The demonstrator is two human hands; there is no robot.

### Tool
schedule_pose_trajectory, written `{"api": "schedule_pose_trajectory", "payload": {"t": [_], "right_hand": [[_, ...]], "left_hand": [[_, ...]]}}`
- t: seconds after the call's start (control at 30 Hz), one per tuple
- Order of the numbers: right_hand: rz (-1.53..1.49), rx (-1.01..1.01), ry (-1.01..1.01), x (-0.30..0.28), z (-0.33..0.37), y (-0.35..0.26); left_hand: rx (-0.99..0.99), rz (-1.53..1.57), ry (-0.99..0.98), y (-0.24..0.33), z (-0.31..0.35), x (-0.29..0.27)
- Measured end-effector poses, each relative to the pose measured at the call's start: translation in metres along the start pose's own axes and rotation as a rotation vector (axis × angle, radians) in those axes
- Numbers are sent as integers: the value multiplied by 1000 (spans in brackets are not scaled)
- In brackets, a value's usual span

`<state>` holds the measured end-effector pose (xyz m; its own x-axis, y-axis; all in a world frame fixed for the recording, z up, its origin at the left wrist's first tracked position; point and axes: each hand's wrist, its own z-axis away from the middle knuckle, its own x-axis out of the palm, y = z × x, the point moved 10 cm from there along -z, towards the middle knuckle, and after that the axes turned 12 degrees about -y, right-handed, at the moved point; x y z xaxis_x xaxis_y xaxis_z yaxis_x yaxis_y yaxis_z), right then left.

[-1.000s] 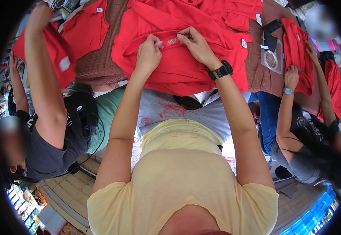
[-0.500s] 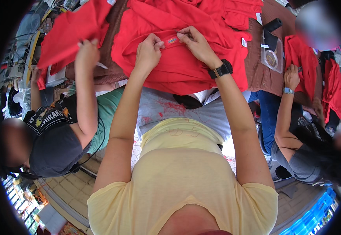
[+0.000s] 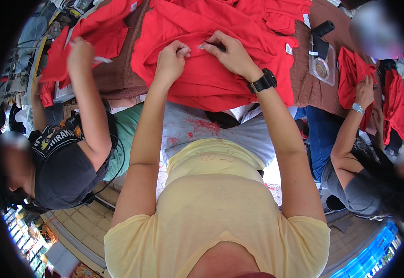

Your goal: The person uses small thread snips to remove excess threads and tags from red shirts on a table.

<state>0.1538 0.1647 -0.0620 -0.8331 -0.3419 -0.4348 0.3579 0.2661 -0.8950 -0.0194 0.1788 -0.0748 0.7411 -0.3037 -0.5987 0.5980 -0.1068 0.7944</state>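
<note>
A red garment (image 3: 206, 88) lies bunched on the table before me, with a small colourful label (image 3: 201, 47) on it. My left hand (image 3: 171, 60) is just left of the label, thumb and fingers pinched together; whatever sits between them is too small to make out. On the other side, my right hand (image 3: 228, 52) bends over the cloth, its fingertips at the label's edge. Something small and dark shows inside its curled fingers, mostly hidden. A dark watch is on my right wrist.
More red cloth (image 3: 285, 16) is heaped at the back of the brown-covered table (image 3: 301, 78). A clear plastic container (image 3: 322, 69) with a round roll stands right of it, near a black cylinder (image 3: 323, 28). Co-workers on both sides handle red garments (image 3: 104, 30); their arms reach close.
My hands have drawn a little apart, the left one shifting left and slightly down. The label is now partly covered by my right fingers. Both co-workers' hands have moved.
</note>
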Motion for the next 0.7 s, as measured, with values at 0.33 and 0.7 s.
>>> {"api": "schedule_pose_trajectory", "payload": {"t": [0.33,0.7], "right_hand": [[483,-103,-22,6,5,-35],[324,-124,62,-4,5,-28]], "left_hand": [[4,302,-80,-11,-3,5],[-53,130,44,-13,0,2]]}}
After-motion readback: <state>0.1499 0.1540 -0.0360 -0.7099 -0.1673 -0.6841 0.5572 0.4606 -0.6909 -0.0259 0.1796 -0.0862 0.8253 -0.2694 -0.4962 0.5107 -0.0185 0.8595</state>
